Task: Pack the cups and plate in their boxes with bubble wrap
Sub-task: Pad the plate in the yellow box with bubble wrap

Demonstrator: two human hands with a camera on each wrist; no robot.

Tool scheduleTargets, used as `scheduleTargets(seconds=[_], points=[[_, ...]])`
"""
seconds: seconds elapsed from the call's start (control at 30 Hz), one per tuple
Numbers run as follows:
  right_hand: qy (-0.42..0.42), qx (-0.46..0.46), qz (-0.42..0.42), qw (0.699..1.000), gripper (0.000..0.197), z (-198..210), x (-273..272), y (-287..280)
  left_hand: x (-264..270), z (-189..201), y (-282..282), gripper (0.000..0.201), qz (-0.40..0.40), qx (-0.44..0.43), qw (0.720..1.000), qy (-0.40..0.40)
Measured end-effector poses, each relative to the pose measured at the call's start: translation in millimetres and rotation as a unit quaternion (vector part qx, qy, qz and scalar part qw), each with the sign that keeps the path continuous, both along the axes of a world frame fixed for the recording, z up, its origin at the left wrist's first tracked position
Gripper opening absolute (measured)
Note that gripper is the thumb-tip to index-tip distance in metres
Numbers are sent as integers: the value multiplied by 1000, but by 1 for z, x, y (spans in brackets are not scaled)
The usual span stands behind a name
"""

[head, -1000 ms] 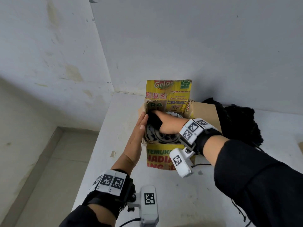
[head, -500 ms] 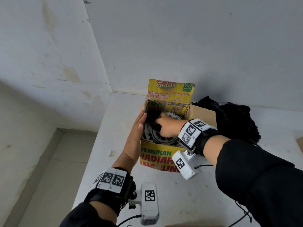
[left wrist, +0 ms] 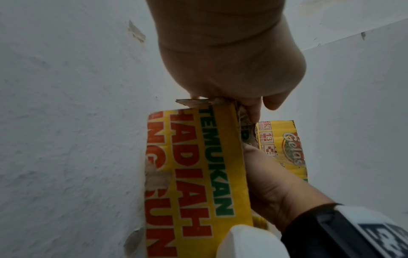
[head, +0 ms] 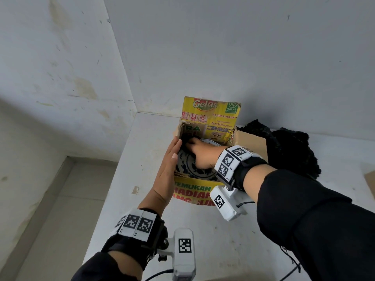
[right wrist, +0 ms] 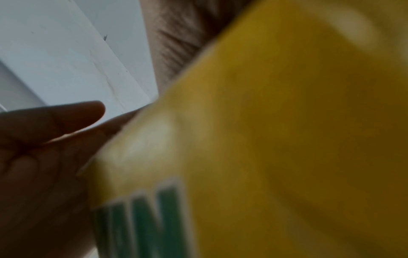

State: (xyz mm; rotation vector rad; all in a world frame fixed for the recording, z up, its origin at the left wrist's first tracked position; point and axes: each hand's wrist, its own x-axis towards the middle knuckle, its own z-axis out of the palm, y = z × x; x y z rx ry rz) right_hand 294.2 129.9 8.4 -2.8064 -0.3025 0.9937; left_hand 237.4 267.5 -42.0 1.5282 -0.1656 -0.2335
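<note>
A yellow printed cardboard box [head: 194, 191] stands open on the white counter. A white plate [head: 185, 166] with a dark blue pattern lies inside it. My left hand [head: 168, 165] lies flat against the box's left outer wall, fingers straight. My right hand [head: 203, 155] reaches into the box over the plate. Its fingertips are buried in dark wrap [head: 187, 137] at the far left corner, so its grip is hidden. In the left wrist view the right hand [left wrist: 264, 183] goes in behind the box wall [left wrist: 198, 174]. The right wrist view is a blur of yellow box wall [right wrist: 287, 139].
A heap of black material [head: 294, 151] lies behind and right of the box, beside its brown flap [head: 251, 142]. White walls close off the back and left. The counter [head: 213, 240] ends at a left edge with floor below. Cardboard [head: 370, 183] shows at the far right.
My right hand drew back over the plate, then pushed its fingers again into the dark wrap in the far left corner. My left hand stayed flat on the box's side.
</note>
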Motion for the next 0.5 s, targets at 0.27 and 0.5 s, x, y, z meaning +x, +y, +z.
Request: scheduleTargets(seconds=[0.27, 0.5], points=[[39, -17, 22, 999, 68, 7, 6, 2, -2, 0, 1, 51, -2, 12, 1000, -11], [-11, -50, 117, 992, 66, 29, 1, -14, -2, -2, 2, 47, -5, 16, 1000, -25]])
